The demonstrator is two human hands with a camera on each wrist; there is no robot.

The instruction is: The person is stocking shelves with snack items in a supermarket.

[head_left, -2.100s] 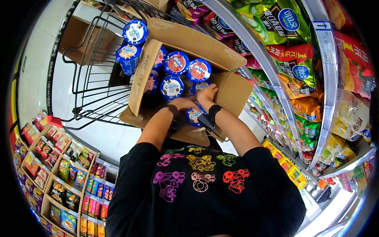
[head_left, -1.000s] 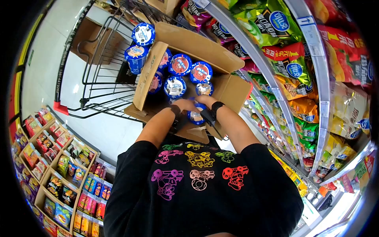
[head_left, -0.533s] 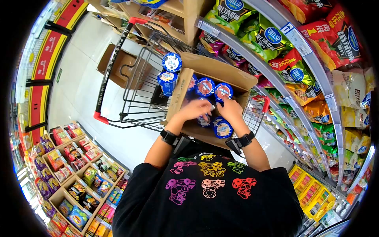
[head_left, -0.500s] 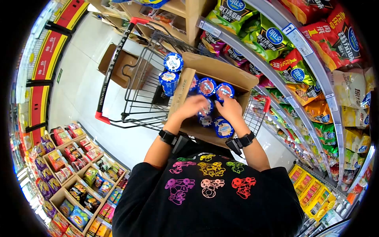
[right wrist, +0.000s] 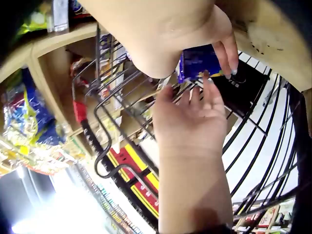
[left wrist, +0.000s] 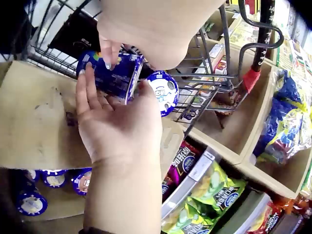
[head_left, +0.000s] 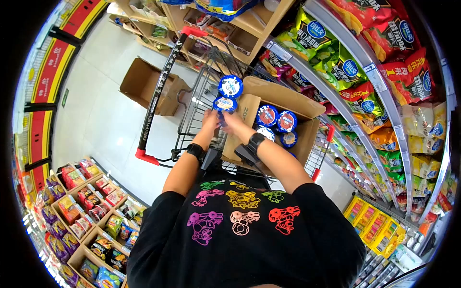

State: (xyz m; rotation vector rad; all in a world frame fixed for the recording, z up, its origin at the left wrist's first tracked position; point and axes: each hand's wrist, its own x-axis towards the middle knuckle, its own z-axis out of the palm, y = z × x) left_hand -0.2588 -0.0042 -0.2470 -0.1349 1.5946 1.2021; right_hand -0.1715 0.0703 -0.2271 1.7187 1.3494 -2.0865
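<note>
Between my two hands is a blue snack cup (left wrist: pixel 112 75) with a printed lid, at the left side of the cardboard box (head_left: pixel 266 89). My left hand (head_left: pixel 210 124) has its fingers around the cup from the left. From across the box, my right hand (head_left: pixel 234 124) grips the cup's other side, its thumb near the lid. Seen from the right wrist, the left hand's fingertips (right wrist: pixel 207 83) meet the blue wall of the cup. Just beyond stands another blue cup (head_left: pixel 231 86). More blue cups (head_left: pixel 267 115) stand inside the box, some with red lid pictures.
The box rests on a wire shopping cart (head_left: pixel 182 129) with a black handle (head_left: pixel 158 91). Shelves of chip bags (head_left: pixel 348 69) curve along the right. An open cardboard box (head_left: pixel 149 89) sits on the floor behind. Wooden snack bins (head_left: pixel 91 206) are at lower left.
Both hands have left the cups inside the box and moved left over its flap to the cups outside it. The head view has shifted, showing more floor and the handle.
</note>
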